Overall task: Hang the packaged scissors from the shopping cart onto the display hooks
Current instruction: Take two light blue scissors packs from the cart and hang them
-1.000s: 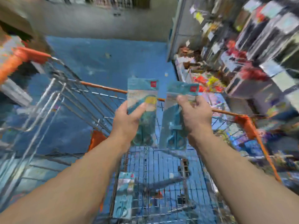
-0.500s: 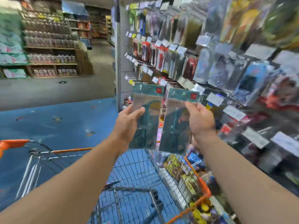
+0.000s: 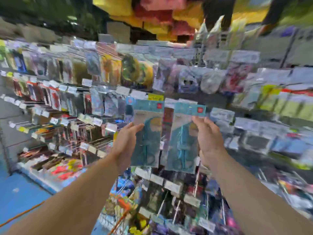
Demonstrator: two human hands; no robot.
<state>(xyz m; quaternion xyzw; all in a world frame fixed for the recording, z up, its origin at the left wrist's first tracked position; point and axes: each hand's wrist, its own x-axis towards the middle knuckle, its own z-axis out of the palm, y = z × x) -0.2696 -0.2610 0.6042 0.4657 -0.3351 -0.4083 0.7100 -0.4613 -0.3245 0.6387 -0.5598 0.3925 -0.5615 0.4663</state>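
Observation:
I hold two teal scissors packages upright side by side in front of the display wall. My left hand (image 3: 126, 143) grips the left scissors package (image 3: 149, 133) by its left edge, thumb across the front. My right hand (image 3: 209, 138) pinches the right scissors package (image 3: 183, 138) near its top right corner. Each pack has a teal header card with a small red logo. The view is blurred, so the display hooks (image 3: 176, 212) show only as thin metal rods low in the wall, below the packs.
Rows of hanging packaged goods with white price tags (image 3: 122, 90) fill the wall ahead. An orange rim of the shopping cart (image 3: 25, 213) shows at lower left over the blue floor (image 3: 20, 192).
My view swung up and right from the cart to face the display wall. Both hands kept their packs and carried them closer to the hanging rows.

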